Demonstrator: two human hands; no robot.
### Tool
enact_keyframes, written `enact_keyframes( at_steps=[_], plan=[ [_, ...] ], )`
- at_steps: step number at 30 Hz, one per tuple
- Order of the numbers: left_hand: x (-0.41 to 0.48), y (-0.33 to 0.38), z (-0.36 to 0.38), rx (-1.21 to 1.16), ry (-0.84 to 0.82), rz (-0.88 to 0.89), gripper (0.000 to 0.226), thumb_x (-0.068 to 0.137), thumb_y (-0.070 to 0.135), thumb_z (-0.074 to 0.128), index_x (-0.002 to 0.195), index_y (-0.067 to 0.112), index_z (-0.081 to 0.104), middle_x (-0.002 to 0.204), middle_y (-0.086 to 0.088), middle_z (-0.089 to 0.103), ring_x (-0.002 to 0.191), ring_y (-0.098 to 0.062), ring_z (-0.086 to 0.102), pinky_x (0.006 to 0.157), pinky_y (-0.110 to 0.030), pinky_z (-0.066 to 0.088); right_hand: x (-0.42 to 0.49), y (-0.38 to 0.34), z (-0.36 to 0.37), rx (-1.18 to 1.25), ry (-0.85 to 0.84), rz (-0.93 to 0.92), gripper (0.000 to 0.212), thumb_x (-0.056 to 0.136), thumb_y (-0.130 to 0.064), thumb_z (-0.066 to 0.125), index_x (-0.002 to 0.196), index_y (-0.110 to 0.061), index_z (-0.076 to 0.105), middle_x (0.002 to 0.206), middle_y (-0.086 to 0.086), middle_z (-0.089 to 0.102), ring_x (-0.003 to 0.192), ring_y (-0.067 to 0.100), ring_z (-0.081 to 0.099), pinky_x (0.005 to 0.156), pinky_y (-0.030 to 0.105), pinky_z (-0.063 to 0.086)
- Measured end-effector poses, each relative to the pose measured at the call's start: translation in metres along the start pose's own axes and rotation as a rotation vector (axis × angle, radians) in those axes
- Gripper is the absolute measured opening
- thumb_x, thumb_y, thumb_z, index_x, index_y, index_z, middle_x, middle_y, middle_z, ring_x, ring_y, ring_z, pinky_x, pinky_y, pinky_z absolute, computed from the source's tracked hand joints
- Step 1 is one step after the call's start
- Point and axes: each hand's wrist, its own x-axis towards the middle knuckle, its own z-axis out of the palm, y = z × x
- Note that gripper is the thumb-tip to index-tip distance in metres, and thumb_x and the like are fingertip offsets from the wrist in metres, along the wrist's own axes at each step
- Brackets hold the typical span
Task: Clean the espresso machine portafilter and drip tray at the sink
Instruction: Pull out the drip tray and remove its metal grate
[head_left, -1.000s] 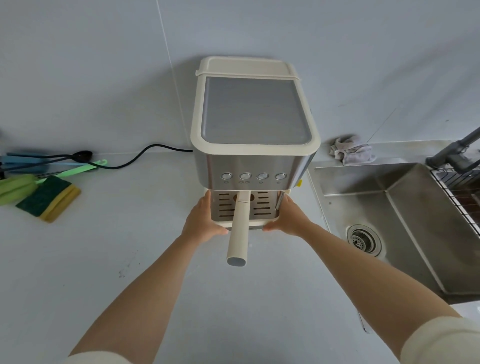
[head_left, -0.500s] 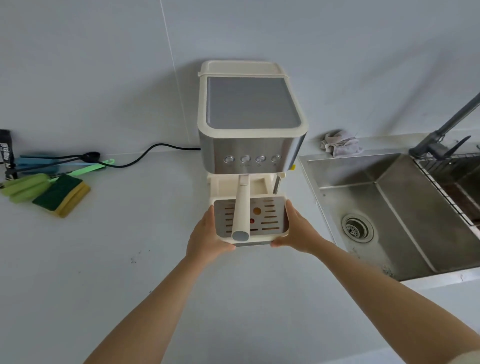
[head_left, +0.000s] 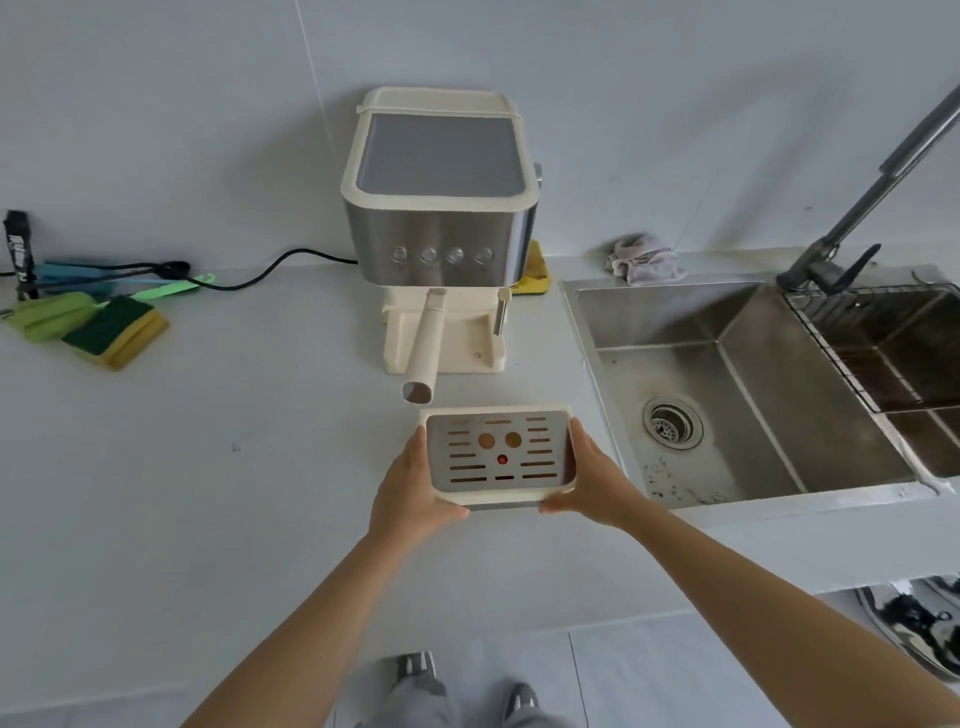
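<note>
Cream plastic rims the drip tray (head_left: 500, 460), its slotted steel grate facing up, held over the tabletop (head_left: 234, 467) in front of the espresso machine (head_left: 441, 208) and apart from it. The left hand (head_left: 410, 493) grips its left edge and the right hand (head_left: 592, 483) its right, fingers (head_left: 582, 447) clamped on the tray's sides. The portafilter (head_left: 426, 343) sits in the machine, handle pointing forward. The sink (head_left: 727, 364) lies just to the right.

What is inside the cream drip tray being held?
A slotted metal grate covers the cream plastic drip tray; a red dot shows through one hole. Anything beneath is hidden.
</note>
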Motion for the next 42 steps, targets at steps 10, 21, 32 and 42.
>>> enact_keyframes(
  at_steps=[10, 21, 32, 42],
  plan=[
    [-0.054, 0.024, 0.052, 0.012, 0.002, -0.079, 0.1, 0.057, 0.027, 0.082, 0.139, 0.022, 0.025, 0.122, 0.003, 0.053, 0.11, -0.016, 0.053, 0.085, -0.031, 0.052, -0.048, 0.044, -0.01, -0.067, -0.065, -0.006, 0.102, 0.053, -0.021, 0.087, 0.134, -0.021, 0.023, 0.122, -0.002, 0.05, 0.109, 0.015, 0.05, 0.093, 0.038, 0.051],
    [-0.064, 0.037, 0.055, 0.145, -0.092, -0.13, 0.105, 0.058, 0.042, 0.076, 0.142, 0.017, 0.019, 0.136, -0.004, 0.037, 0.126, -0.022, 0.039, 0.095, -0.04, 0.048, -0.063, 0.035, -0.017, -0.205, -0.077, -0.006, 0.106, 0.059, -0.025, 0.085, 0.139, -0.01, 0.017, 0.135, 0.003, 0.036, 0.122, 0.014, 0.032, 0.11, 0.039, 0.034],
    [-0.048, 0.065, 0.049, 0.546, -0.239, 0.172, 0.065, 0.083, 0.052, 0.055, 0.138, 0.023, 0.036, 0.158, -0.01, -0.003, 0.146, -0.029, 0.002, 0.116, -0.04, 0.015, -0.051, -0.008, -0.015, -0.539, -0.22, -0.14, 0.058, 0.078, -0.036, 0.07, 0.13, -0.023, 0.049, 0.158, 0.003, 0.004, 0.146, 0.023, -0.004, 0.117, 0.039, 0.013],
    [-0.037, 0.068, 0.047, 0.626, -0.273, 0.246, 0.065, 0.082, 0.053, 0.057, 0.135, 0.019, 0.039, 0.157, -0.01, 0.009, 0.145, -0.027, 0.007, 0.116, -0.04, 0.011, -0.042, -0.014, -0.016, -0.631, -0.297, -0.131, 0.055, 0.075, -0.036, 0.072, 0.122, -0.015, 0.054, 0.154, 0.003, 0.015, 0.142, 0.025, 0.011, 0.112, 0.037, 0.023]
  ],
)
